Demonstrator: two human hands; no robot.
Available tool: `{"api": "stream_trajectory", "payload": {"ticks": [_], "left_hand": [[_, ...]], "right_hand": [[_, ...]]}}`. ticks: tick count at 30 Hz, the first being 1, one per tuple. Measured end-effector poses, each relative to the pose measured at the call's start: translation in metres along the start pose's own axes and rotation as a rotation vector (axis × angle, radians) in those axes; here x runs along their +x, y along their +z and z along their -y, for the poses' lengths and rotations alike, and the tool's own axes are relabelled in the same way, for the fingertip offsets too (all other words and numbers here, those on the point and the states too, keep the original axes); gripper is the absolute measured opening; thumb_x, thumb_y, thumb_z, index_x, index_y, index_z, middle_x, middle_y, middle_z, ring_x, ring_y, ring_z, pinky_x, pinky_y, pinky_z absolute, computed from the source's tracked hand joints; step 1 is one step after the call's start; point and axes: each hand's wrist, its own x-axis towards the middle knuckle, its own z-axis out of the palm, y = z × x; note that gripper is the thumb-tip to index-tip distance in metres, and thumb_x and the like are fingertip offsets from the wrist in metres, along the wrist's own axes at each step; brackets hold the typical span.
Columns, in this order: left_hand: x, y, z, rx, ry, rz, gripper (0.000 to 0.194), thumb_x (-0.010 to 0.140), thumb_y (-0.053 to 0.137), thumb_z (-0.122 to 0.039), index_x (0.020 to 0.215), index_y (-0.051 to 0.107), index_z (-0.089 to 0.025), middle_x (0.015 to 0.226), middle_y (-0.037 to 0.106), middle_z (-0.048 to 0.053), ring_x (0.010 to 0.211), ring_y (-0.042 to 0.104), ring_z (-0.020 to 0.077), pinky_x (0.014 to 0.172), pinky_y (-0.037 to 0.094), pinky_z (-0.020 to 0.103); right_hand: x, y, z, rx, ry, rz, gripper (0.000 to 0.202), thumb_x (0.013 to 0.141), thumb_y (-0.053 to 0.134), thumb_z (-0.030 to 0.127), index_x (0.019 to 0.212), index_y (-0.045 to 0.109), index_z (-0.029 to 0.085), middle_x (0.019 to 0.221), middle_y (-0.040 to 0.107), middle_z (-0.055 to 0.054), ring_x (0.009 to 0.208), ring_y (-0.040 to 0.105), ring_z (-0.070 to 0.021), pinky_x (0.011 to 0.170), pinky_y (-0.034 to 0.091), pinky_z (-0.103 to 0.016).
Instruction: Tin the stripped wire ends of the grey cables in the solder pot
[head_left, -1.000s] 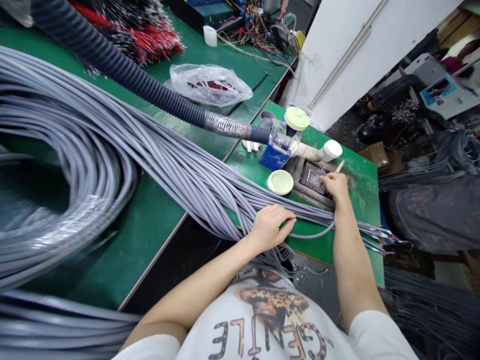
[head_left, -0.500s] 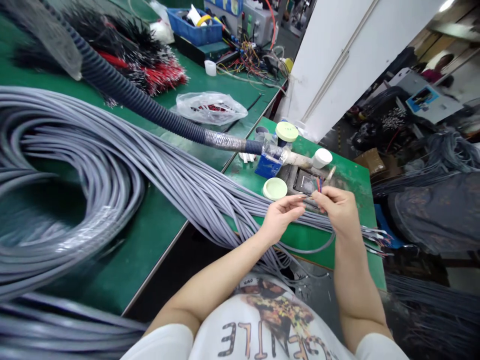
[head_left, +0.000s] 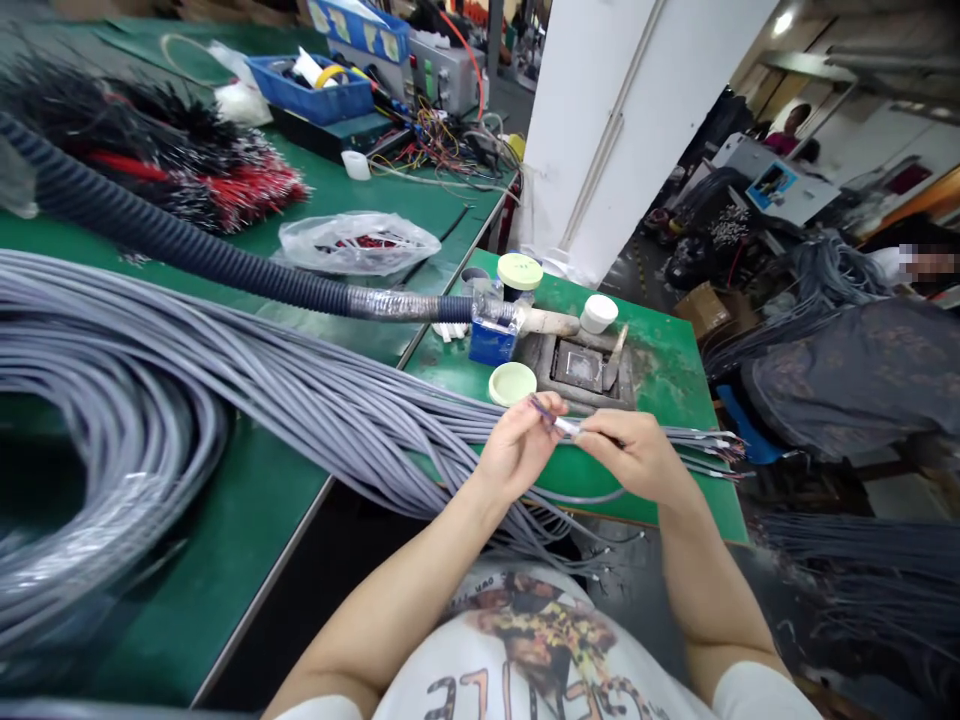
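My left hand (head_left: 520, 450) is closed, its fingertips pinching thin dark wires that stick up past the thumb. My right hand (head_left: 636, 452) is closed too, thumb and forefinger pressed on the other end of the same cable end (head_left: 566, 426). A short white section of it shows between the two hands; the rest is hidden by fingers. Under and behind the hands runs a bundle of grey cables (head_left: 360, 405), with stripped ends (head_left: 724, 445) fanning out at the right. Just beyond my left hand is a pale green lid (head_left: 513, 383).
Behind my hands is a small square solder pot (head_left: 581, 366) with a scraper (head_left: 616, 358) on it. A ribbed hose (head_left: 247, 275) ends beside a blue box (head_left: 491, 342). A white tub (head_left: 599, 314) stands farther back. Coiled cable (head_left: 150, 500) fills the left. Another person (head_left: 926, 262) is at right.
The view has shifted right. My hands have come closer together, the left turned upward. Red and blue wires that stood above my right fingers no longer show; a white section now lies between the hands.
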Motion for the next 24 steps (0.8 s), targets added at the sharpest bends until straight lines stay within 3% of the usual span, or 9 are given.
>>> {"api": "stream_trajectory", "payload": {"ticks": [3, 6, 9, 11, 15, 20, 24], "left_hand": [[0.001, -0.003, 0.003, 0.051, -0.118, 0.044, 0.023, 0.075, 0.067, -0.034, 0.064, 0.058, -0.016, 0.09, 0.064, 0.004, 0.093, 0.061, 0.0193, 0.087, 0.049, 0.035], [0.0, -0.008, 0.011, 0.158, -0.139, -0.01, 0.029, 0.082, 0.058, -0.044, 0.072, 0.062, -0.016, 0.1, 0.066, 0.008, 0.1, 0.061, 0.023, 0.089, 0.049, 0.039], [-0.006, -0.009, 0.018, 0.205, -0.088, -0.023, 0.036, 0.081, 0.061, -0.05, 0.095, 0.067, -0.017, 0.108, 0.067, 0.01, 0.104, 0.06, 0.0233, 0.089, 0.048, 0.038], [-0.01, -0.007, 0.021, 0.212, -0.039, -0.018, 0.039, 0.077, 0.068, -0.047, 0.102, 0.068, -0.017, 0.109, 0.068, 0.01, 0.104, 0.061, 0.0227, 0.09, 0.047, 0.036], [-0.012, -0.003, 0.022, 0.294, 0.037, -0.032, 0.032, 0.079, 0.068, -0.042, 0.096, 0.072, -0.015, 0.101, 0.071, 0.009, 0.097, 0.064, 0.0204, 0.089, 0.047, 0.032], [-0.012, 0.0, 0.021, 0.532, 0.129, 0.01, 0.029, 0.084, 0.063, -0.041, 0.093, 0.072, -0.015, 0.089, 0.073, 0.007, 0.087, 0.065, 0.0181, 0.089, 0.047, 0.032], [-0.015, 0.003, 0.024, 0.702, 0.161, 0.085, 0.032, 0.086, 0.058, -0.043, 0.091, 0.072, -0.014, 0.089, 0.072, 0.007, 0.087, 0.064, 0.0193, 0.087, 0.047, 0.031]], "right_hand": [[-0.008, 0.009, 0.0, -0.041, -0.1, 0.026, 0.021, 0.092, 0.052, 0.031, 0.084, 0.068, 0.019, 0.073, 0.066, -0.002, 0.065, 0.056, -0.0127, 0.064, 0.041, -0.025], [-0.009, 0.016, -0.004, -0.046, -0.087, -0.056, 0.017, 0.09, 0.054, 0.03, 0.087, 0.068, 0.021, 0.078, 0.069, -0.002, 0.07, 0.06, -0.0146, 0.065, 0.043, -0.026], [-0.007, 0.018, -0.009, -0.057, -0.017, -0.182, 0.015, 0.09, 0.054, 0.028, 0.088, 0.068, 0.022, 0.084, 0.07, -0.003, 0.075, 0.063, -0.0159, 0.068, 0.046, -0.027], [-0.007, 0.019, -0.011, -0.085, -0.012, -0.197, 0.016, 0.091, 0.052, 0.026, 0.086, 0.067, 0.022, 0.085, 0.069, -0.004, 0.077, 0.063, -0.0166, 0.07, 0.046, -0.028], [-0.01, 0.011, -0.009, -0.166, -0.059, -0.134, 0.013, 0.09, 0.054, 0.026, 0.089, 0.066, 0.021, 0.087, 0.067, -0.006, 0.081, 0.061, -0.019, 0.075, 0.046, -0.031], [-0.008, -0.012, -0.003, -0.176, 0.004, -0.319, 0.009, 0.085, 0.062, 0.028, 0.086, 0.069, 0.022, 0.076, 0.065, -0.002, 0.072, 0.059, -0.0163, 0.069, 0.046, -0.029], [0.006, -0.022, -0.002, -0.038, 0.09, -0.14, 0.015, 0.081, 0.067, 0.03, 0.093, 0.07, 0.021, 0.069, 0.062, 0.001, 0.06, 0.058, -0.0132, 0.059, 0.045, -0.025]]}}
